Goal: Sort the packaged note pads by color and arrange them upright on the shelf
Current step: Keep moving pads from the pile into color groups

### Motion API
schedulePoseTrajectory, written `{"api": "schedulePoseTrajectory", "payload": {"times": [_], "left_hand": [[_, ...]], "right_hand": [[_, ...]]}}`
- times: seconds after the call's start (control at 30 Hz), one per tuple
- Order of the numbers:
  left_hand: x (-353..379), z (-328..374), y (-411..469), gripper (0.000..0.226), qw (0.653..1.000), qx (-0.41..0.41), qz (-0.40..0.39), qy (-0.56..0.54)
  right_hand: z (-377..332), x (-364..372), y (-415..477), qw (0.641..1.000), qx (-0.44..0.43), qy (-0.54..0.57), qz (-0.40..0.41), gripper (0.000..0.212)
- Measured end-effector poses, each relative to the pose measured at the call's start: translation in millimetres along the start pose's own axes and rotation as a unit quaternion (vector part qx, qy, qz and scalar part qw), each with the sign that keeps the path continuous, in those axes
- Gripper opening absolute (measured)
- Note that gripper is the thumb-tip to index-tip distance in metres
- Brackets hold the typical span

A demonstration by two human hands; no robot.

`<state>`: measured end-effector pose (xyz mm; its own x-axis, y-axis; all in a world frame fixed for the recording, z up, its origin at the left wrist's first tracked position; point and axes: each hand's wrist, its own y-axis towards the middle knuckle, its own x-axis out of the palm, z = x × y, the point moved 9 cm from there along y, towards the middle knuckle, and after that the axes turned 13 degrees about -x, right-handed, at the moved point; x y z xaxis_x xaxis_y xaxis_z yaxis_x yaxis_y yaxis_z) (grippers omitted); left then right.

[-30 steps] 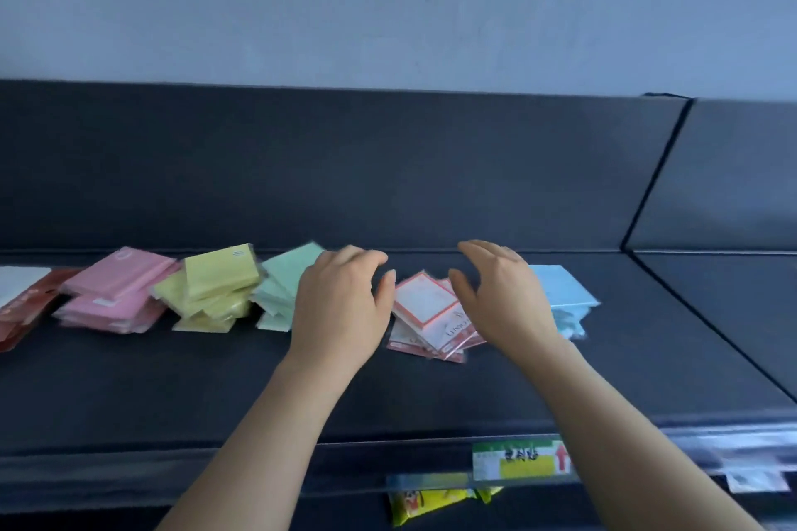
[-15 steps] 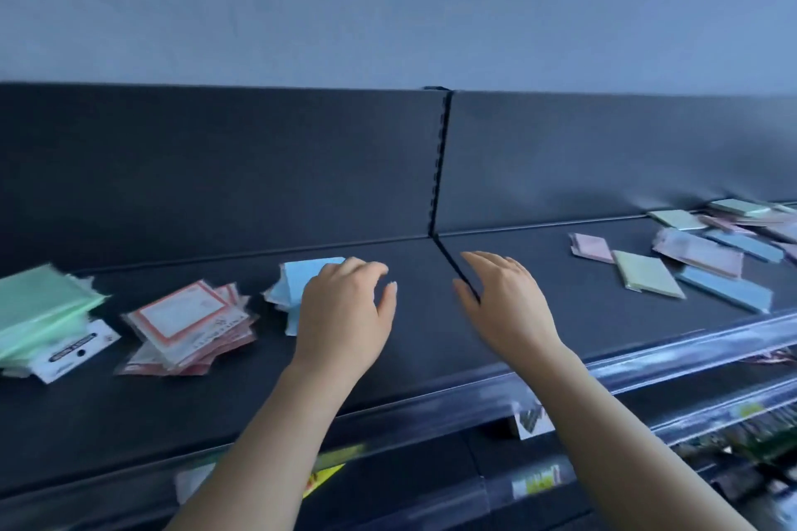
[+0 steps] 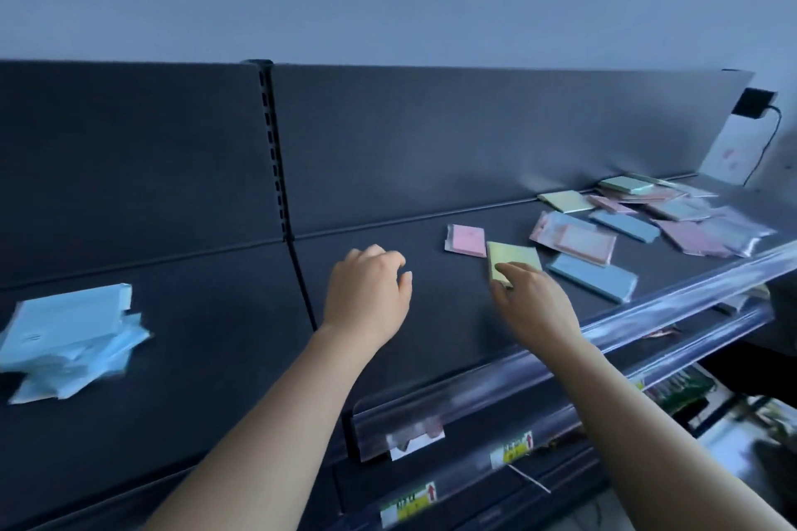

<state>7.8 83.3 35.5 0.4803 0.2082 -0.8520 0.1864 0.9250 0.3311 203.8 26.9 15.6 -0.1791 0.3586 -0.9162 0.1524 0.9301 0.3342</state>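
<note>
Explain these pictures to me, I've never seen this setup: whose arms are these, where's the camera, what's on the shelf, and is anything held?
There is no machine here. These are a person's two bare arms, seen from one wide-angle camera worn on the head, looking forward and down. The left hand hovers over the dark shelf with its fingers loosely curled, holding nothing. The right hand reaches forward and touches the near edge of a yellow-green pad; it does not look gripped. That pad lies flat, with a pink pad behind and left of it and a blue pad to its right. Further right is a loose scatter of mixed pads, all flat. At far left sits a pile of blue pads, blurred. No pad stands upright.
</note>
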Motion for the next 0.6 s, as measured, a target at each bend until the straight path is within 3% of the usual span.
{"api": "schedulePoseTrajectory", "payload": {"times": [0.27, 0.37, 0.53, 0.6], "left_hand": [[76.6, 50.6, 70.1, 0.028, 0.996, 0.037, -0.074, 0.031], [103.6, 60.7, 88.1, 0.038, 0.994, 0.056, -0.085, 0.042], [159.9, 72.6, 99.1, 0.051, 0.966, 0.107, -0.202, 0.123], [160.7, 72.9, 100.1, 0.050, 0.963, 0.120, -0.203, 0.129]], "right_hand": [[54.4, 33.1, 40.6, 0.996, 0.021, 0.060, -0.057, 0.026], [55.9, 34.8, 43.3, 0.994, 0.009, 0.090, -0.054, 0.027], [61.2, 40.0, 45.9, 0.992, 0.008, 0.113, -0.060, 0.029], [61.9, 41.2, 48.0, 0.992, 0.001, 0.113, -0.061, 0.031]]}}
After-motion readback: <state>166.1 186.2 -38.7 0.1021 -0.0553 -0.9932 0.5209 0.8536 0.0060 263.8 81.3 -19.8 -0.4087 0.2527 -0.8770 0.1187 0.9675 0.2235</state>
